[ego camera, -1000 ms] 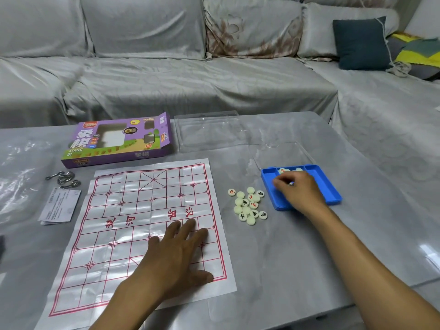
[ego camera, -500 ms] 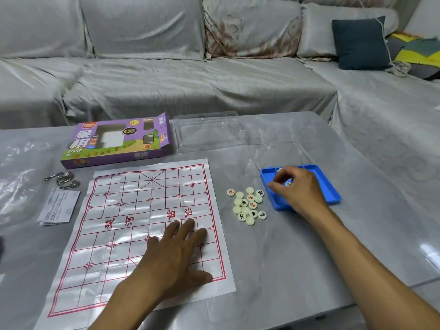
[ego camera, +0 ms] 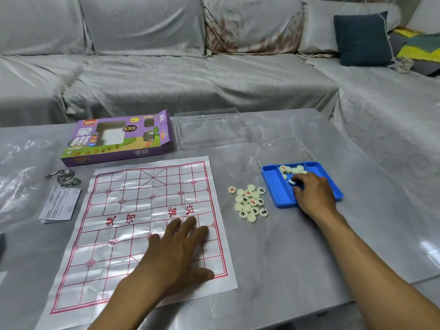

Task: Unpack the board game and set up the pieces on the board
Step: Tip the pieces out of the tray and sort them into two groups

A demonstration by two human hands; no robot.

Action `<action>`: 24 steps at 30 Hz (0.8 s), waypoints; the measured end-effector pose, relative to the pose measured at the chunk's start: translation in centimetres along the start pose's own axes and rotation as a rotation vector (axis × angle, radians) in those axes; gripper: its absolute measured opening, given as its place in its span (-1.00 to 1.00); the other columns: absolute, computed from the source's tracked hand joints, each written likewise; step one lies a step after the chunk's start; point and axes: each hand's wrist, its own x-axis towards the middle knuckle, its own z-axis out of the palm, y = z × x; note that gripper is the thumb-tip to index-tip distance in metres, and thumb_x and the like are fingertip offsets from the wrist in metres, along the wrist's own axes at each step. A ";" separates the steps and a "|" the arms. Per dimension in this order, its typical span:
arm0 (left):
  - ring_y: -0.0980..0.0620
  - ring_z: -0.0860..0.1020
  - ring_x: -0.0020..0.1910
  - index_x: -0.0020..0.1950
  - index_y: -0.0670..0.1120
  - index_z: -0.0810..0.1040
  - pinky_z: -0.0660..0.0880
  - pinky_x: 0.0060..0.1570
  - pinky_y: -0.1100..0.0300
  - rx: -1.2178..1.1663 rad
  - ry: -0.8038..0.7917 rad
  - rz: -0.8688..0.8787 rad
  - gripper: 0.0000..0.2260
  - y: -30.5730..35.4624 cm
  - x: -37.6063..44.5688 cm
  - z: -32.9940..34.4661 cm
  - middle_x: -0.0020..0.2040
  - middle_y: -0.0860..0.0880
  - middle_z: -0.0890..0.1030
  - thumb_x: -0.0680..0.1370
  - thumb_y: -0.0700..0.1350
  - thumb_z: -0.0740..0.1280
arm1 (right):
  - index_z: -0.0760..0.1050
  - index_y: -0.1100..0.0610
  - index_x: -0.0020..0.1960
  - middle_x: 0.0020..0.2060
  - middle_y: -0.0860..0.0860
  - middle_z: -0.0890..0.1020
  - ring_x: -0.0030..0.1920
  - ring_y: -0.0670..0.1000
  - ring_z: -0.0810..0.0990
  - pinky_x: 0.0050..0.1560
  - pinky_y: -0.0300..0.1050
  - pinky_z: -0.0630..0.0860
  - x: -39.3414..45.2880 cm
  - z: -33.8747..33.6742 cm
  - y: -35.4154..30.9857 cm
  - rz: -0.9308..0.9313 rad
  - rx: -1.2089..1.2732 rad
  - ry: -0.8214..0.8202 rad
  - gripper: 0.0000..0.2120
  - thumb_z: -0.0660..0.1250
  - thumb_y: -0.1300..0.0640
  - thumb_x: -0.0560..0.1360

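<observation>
Grey and glossy, the counter (ego camera: 297,258) carries small round pieces (ego camera: 248,202) heaped between the paper board (ego camera: 123,210) and the blue tray (ego camera: 273,189), with more still in the tray. They look light, hard and smooth, likely to slide, so each is best pinched by its rim. Right hand (ego camera: 313,195) reaches into the tray, its grip curled on a pale piece. Left hand (ego camera: 176,254) lies flat with its grip spread wide, pinning the thin creased sheet.
</observation>
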 end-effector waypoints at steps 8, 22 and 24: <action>-0.05 -0.06 0.54 0.48 0.23 0.04 0.20 0.39 -0.12 0.004 -0.012 -0.015 -0.18 -0.1 0.0 0.1 0.56 0.13 -0.05 0.28 0.53 0.09 | 0.63 0.13 0.13 0.10 0.10 0.61 0.10 0.14 0.55 -0.03 -0.10 0.43 0.4 -0.1 0.5 0.015 0.076 0.019 -0.78 0.37 0.22 0.50; -0.04 -0.06 0.55 0.49 0.23 0.04 0.18 0.41 -0.12 0.006 0.000 -0.018 -0.26 -0.1 0.1 0.3 0.56 0.12 -0.05 0.41 0.44 0.22 | 0.56 0.09 0.03 0.07 0.02 0.57 0.14 0.09 0.47 0.03 -0.02 0.44 0.3 -0.9 -0.4 -0.061 0.092 -0.002 -0.83 0.34 0.01 0.54; -0.05 -0.07 0.55 0.50 0.23 0.04 0.17 0.41 -0.12 0.000 0.001 -0.022 -0.27 -0.1 0.1 0.2 0.57 0.12 -0.06 0.43 0.41 0.24 | 0.57 0.04 -0.03 0.01 -0.08 0.55 0.08 -0.02 0.46 -0.01 -0.11 0.38 -0.2 -1.5 -1.8 -0.166 0.270 -0.040 -0.86 0.40 -0.02 0.50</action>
